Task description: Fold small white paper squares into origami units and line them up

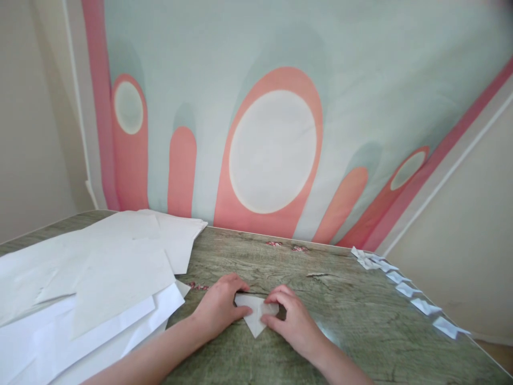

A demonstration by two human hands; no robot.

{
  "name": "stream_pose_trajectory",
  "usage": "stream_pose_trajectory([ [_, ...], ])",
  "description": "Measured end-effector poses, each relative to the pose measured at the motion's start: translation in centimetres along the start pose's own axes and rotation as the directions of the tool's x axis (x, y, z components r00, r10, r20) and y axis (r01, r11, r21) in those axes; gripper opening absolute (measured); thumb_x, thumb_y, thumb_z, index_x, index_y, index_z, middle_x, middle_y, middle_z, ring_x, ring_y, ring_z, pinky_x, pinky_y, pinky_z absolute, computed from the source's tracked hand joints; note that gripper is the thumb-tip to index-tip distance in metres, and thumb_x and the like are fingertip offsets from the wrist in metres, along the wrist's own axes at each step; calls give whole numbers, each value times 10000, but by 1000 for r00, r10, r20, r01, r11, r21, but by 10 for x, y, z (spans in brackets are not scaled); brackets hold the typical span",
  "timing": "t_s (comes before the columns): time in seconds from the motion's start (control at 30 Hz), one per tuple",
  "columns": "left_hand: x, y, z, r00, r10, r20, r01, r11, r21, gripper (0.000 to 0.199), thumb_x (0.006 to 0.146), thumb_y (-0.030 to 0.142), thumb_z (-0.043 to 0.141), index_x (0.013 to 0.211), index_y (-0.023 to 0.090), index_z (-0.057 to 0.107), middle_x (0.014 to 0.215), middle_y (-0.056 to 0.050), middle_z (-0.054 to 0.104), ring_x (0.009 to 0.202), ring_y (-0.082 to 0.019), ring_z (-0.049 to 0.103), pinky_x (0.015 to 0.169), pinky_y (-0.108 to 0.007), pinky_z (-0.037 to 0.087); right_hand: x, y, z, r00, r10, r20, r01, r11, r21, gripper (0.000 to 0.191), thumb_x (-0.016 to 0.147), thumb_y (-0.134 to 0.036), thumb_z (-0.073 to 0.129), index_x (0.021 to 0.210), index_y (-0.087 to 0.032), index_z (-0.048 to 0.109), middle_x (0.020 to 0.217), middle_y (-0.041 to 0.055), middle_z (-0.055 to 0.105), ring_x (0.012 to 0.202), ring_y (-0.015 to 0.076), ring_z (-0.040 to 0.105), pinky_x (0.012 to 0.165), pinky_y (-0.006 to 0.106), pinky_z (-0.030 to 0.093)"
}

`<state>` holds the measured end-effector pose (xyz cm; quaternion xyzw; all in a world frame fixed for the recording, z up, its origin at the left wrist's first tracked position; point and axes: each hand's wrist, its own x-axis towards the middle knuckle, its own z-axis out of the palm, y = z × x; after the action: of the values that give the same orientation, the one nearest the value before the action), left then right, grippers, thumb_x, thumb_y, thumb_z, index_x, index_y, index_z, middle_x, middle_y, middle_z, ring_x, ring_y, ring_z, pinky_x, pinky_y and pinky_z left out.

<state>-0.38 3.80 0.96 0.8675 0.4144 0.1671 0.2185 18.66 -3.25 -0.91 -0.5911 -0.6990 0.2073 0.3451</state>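
Note:
Between my hands, near the front middle of the table, lies a small piece of folded white paper point(255, 321), with its point toward me. My left hand point(219, 303) grips its left corner, the thumb on top and the fingers behind the far edge. On the other side my right hand point(290, 315) pinches the right part of the paper between thumb and fingers. A crease or seam runs down the paper's middle. My fingertips partly hide its upper corners.
Loose white sheets point(124, 278) overlap in a large pile on the left of the wood-patterned table point(240, 251). Several small folded paper pieces point(425, 307) form a row along the right edge. A patterned cloth point(192, 69) in pale green and coral hangs behind the table.

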Motion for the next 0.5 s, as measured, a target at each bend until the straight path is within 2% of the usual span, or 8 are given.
stream_pose_trajectory([
  [0.17,-2,-3,-4,998,-42,53,43,999,-3,298,667,293,667,948,197,638,924,-25,602,825,-195,577,737,-269,440,0,4,-2,999,32,-11,-32,999,-21,301,636,-136,729,918,-198,642,925,24,558,909,200,539,810,311,433],
  [0.5,-3,1,-4,994,-72,83,74,997,-21,283,594,330,724,820,190,627,846,-6,594,813,-194,565,672,-249,419,-3,5,-7,998,49,39,-48,998,-29,302,632,-176,749,911,-207,639,891,8,549,899,195,534,791,294,424],
])
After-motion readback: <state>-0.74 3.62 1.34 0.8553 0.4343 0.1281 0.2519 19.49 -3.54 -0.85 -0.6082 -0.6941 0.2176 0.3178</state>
